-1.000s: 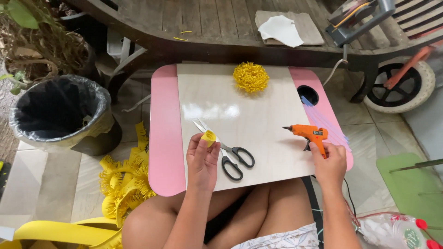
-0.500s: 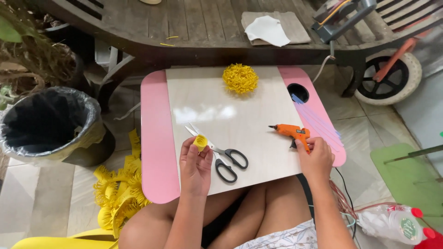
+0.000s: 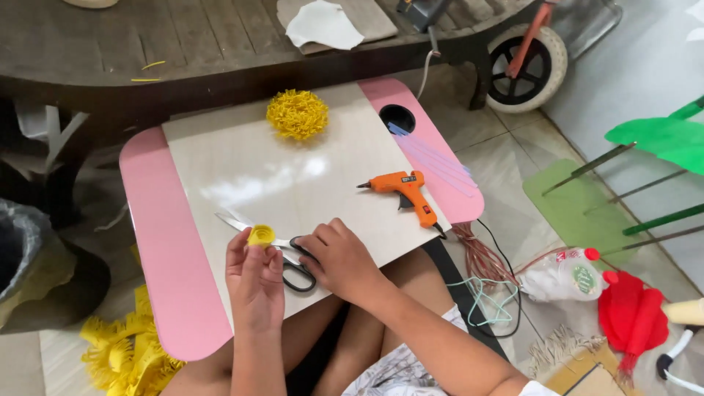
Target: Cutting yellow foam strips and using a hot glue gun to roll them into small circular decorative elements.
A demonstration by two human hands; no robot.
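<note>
A pink-edged lap table [image 3: 161,242] rests over my knees. My left hand [image 3: 254,282] pinches a small yellow rolled paper piece [image 3: 261,235] just above the table's near edge. My right hand [image 3: 339,260] lies over the black handles of a pair of scissors [image 3: 282,257], whose blades point left behind the roll. An orange glue gun [image 3: 405,189] stands free on the table to the right. At the far edge lies a yellow fringed paper flower [image 3: 297,114].
A dark wooden bench [image 3: 147,44] with white paper [image 3: 321,23] stands beyond the table. A black bin [image 3: 29,264] and yellow fringed strips [image 3: 125,352] are at left. Cords, a plastic bag, red and green craft pieces and a wheel [image 3: 524,66] crowd the right floor.
My right hand left the glue gun and moved left onto the scissors' handles. The glue gun now stands alone. The view shifted right.
</note>
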